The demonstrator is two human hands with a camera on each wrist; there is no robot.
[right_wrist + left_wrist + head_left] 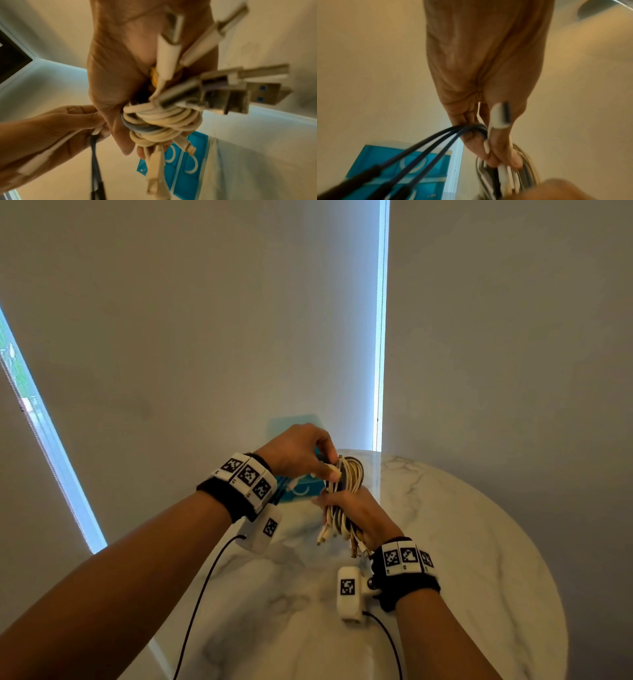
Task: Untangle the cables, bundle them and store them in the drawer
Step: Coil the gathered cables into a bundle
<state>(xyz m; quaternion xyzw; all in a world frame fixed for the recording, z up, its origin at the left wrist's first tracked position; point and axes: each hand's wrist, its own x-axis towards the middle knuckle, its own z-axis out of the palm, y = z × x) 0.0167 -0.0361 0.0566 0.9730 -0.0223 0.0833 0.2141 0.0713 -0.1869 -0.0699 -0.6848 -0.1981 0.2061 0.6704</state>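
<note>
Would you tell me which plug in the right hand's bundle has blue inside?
The wide metal USB plug sticking out farthest from the bundle; the other plugs show no blue.

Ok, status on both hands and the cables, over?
Right hand grips cable bundle above the table. Left hand pinches a white cable end at bundle top. Blue drawer unit behind, nothing blocking.

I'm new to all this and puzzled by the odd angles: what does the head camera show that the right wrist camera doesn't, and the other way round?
Only the head view shows the round white marble table and both wrist bands with black-and-white markers.

Only the right wrist view shows the metal USB plugs close up, jutting from the coil.

Both show the right hand gripping the coiled bundle of white cables, the left hand pinching at it, and the blue plastic drawer unit.
</note>
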